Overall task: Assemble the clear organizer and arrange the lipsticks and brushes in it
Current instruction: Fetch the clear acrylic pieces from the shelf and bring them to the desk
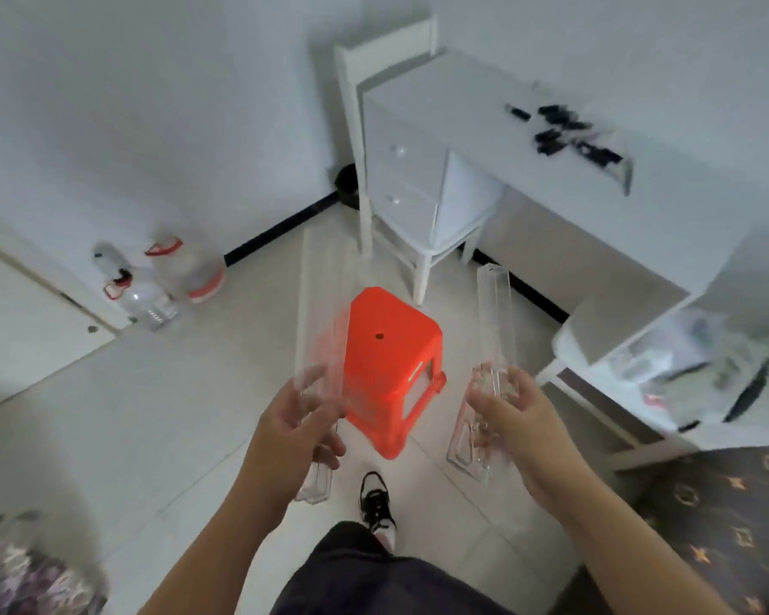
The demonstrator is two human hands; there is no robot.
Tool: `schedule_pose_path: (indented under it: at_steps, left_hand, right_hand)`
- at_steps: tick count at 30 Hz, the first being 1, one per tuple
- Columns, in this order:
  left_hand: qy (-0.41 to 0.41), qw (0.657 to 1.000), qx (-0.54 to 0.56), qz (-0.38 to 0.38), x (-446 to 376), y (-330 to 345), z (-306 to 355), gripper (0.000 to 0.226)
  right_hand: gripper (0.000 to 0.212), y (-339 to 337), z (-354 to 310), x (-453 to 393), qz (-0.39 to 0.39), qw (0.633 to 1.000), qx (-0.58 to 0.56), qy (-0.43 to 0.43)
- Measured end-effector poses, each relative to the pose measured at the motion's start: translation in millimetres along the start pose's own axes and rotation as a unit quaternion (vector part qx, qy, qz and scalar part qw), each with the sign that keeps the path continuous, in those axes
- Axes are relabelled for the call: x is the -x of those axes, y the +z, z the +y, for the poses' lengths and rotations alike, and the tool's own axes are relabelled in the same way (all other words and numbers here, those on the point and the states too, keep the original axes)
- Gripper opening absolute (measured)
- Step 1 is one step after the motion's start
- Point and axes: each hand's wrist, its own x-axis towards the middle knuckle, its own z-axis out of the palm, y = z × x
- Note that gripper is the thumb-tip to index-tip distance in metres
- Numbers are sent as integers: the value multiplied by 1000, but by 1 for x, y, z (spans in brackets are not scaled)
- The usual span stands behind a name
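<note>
Standing over an orange stool point(391, 348), the person grasps one clear organizer piece in each hand: left hand point(296, 421) around a blurred long panel point(323, 304), right hand point(513, 410) around a narrow tray section point(493, 304). Dark lipsticks and brushes point(564, 133) lie scattered on the white desk point(462, 108), well apart from both hands.

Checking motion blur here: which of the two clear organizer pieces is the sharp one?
The clear piece gripped by the right hand: its edges are crisp. The clear piece in the left hand, in front of the orange stool, is smeared.

Bright, even indoor light, soft shadows; motion blur throughout, worst lower left; wide-angle bending at frame edges
</note>
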Motion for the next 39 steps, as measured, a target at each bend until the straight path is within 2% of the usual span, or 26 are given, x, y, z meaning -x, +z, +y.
schedule_pose_path:
  at_steps: [10,16,20,24,31,39]
  left_hand:
    - [24,988,-65,-136,-160,68,72,36]
    - [27,982,-86,-166,-231,125,102,36]
    - [33,979,-102,-175,-282,170,115,38]
    - [27,981,-107,-160,-337,229,132,40]
    - [16,984,-111,-135,-423,330,171,45]
    - [6,973,-159,-165,-507,375,194,50]
  right_hand:
    - [48,-56,-65,-84,122,990,-61,-21]
    - [42,-100,-85,-144,154,985,-80,-18]
    - [27,-147,-104,-203,169,983,-61,-25]
    - [50,-204,-132,-272,175,983,-56,-12]
    - [67,-286,-168,-360,149,987,-45,38]
    - [63,-322,-200,-436,181,983,-14,33]
